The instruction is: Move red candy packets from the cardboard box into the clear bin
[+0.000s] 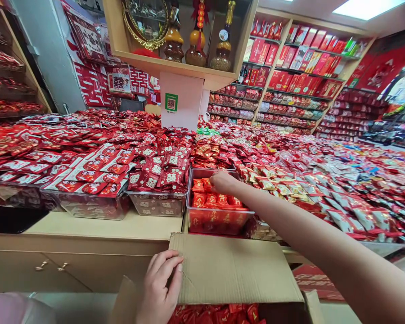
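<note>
Open carton [312,305] beside left hand [161,285], not emptied of red packets [219,315]; fingers bent against flap [238,267], grip uncertain. Right hand [223,182] curled over nearly full clear bin [219,210], hold hidden.

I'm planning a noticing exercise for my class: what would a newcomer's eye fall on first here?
Probably the mass of red packets spread across the middle of the view. Next, the right hand over a clear bin near the centre, and the left hand below, touching a cardboard flap. Gourd-shaped bottles stand out in the display case at the top.
</note>
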Demonstrator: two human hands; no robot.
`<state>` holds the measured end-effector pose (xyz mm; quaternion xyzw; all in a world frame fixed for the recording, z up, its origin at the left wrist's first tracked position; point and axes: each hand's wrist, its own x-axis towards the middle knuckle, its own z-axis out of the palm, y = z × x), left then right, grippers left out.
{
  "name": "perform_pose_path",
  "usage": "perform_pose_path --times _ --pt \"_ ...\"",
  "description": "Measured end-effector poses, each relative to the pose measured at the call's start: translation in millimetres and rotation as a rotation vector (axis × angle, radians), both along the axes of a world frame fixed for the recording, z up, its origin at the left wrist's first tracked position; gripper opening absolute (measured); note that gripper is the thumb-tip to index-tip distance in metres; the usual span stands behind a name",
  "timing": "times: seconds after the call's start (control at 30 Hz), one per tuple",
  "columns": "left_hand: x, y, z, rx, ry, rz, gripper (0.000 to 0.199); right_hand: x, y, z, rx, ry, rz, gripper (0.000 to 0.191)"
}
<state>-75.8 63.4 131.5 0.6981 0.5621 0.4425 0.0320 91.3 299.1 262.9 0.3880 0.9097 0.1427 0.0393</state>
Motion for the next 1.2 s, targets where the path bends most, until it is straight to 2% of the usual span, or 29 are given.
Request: perform_pose_path --times 0.07,0.17,0.23,0.33,0.43,0.53,0.6,0.63,0.7,0.77,0.8,0.87,0.9,0.97,1.0,1.1,1.2 --pt "0 0 -1.0 -0.003 -0.014 -0.018 0.017 6 -15 10.1 0.004 0.066 0.013 0.018" --pt "1 -2 0.9 -0.010 -0.051 -0.035 0.018 22 -56 19.0 0.029 0.329 0.129 0.017" --pt "2 -2 3.9 -0.006 -0.079 -0.034 0.018 38 -89 18.2 0.007 0.516 0.190 0.016" --pt "5 0 8.9 -0.028 -0.105 -0.014 0.016 63 -127 8.1 -0.062 0.639 0.174 0.016" --pt "5 4 11.6 -0.048 -0.129 0.004 0.014 81 -136 -1.1 -0.061 0.705 0.120 0.014" --pt "5 5 8.5 -0.038 -0.191 0.022 0.014 87 -138 0.4 -0.093 0.811 0.087 0.012" --pt "7 -2 2.0 -0.013 -0.265 0.050 0.018 86 -151 -0.2 -0.241 0.881 0.092 0.012" --pt "8 -10 -2.5 0.000 -0.303 0.067 0.021 86 -163 -4.4 -0.382 0.886 0.121 0.013" --pt "11 -32 -13.2 0.015 -0.346 0.084 0.025 88 -193 -25.1 -0.753 0.806 0.228 0.013" --pt "15 -61 -24.6 -0.004 -0.352 0.065 0.026 92 -225 -64.1 -1.064 0.624 0.316 0.014" --pt "17 -75 -30.0 -0.027 -0.367 0.046 0.027 95 -239 -89.4 -1.121 0.531 0.304 0.016" --pt "19 -98 -39.6 -0.080 -0.416 0.042 0.030 97 -258 -145.6 -1.077 0.398 0.174 0.019" --pt "20 -105 -43.4 -0.091 -0.429 0.047 0.032 94 -261 -173.4 -1.066 0.405 0.064 0.020" --pt "21 -111 -48.3 -0.094 -0.423 0.051 0.033 81 -259 -221.2 -1.042 0.596 -0.221 0.018" --pt "21 -111 -49.3 -0.093 -0.408 0.049 0.034 71 -253 -239.5 -1.047 0.698 -0.358 0.019" --pt "20 -105 -48.1 -0.129 -0.357 0.042 0.034 28 -234 -272.1 -0.982 0.838 -0.528 0.028" --pt "18 -105 -45.0 -0.159 -0.304 0.034 0.034 -9 -224 -283.7 -0.959 0.905 -0.578 0.026"
